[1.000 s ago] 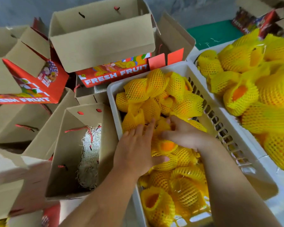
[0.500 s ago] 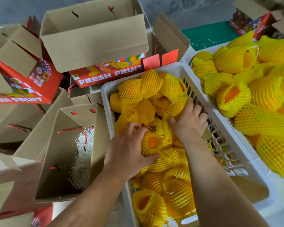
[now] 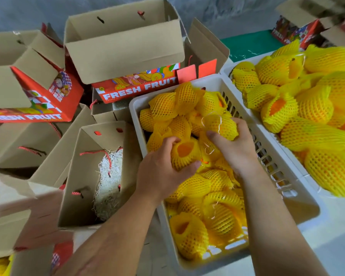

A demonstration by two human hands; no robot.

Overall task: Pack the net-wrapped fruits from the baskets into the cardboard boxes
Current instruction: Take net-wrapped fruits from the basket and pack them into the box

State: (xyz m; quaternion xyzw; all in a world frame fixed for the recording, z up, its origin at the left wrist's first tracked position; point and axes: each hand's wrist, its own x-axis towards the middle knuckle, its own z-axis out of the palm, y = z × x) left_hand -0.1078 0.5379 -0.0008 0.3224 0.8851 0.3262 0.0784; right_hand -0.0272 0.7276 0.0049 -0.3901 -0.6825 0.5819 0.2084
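Left hand [image 3: 163,172]: curled round a net-wrapped fruit [image 3: 184,154] in the near basket, thumb under it and fingers over its far side; the fruit's orange skin shows through the open end of the yellow net.
Right hand [image 3: 234,144]: grips a second wrapped fruit [image 3: 220,126] just beyond the first, fingers round its right side and thumb on its left, near the basket's slotted right wall.
Near basket [image 3: 287,188]: white plastic, slotted sides, filled with a heap of yellow-netted fruits from its far end to its near end; both forearms reach over its near rim.
Far basket [image 3: 226,69]: to the right of the first and touching it, piled high with more yellow-netted fruits [image 3: 315,134], well above its rim.
Open box [image 3: 84,176]: plain cardboard, standing just left of the near basket, flaps up, red cord handles through its walls; pale shredded paper [image 3: 108,188] lies in its bottom, no fruit visible inside.
Other boxes: several more stand open to the left and beyond, brown inside and red outside; one red side [image 3: 139,89] reads "FRESH FRUIT"; another printed box [image 3: 299,33] sits at the far right.
Surface: a green sheet [image 3: 251,45] shows behind the baskets; a pale surface shows at the lower right beneath them.
Room: a grey, mottled wall or floor [image 3: 48,10] runs across the top of the view; I cannot tell which.
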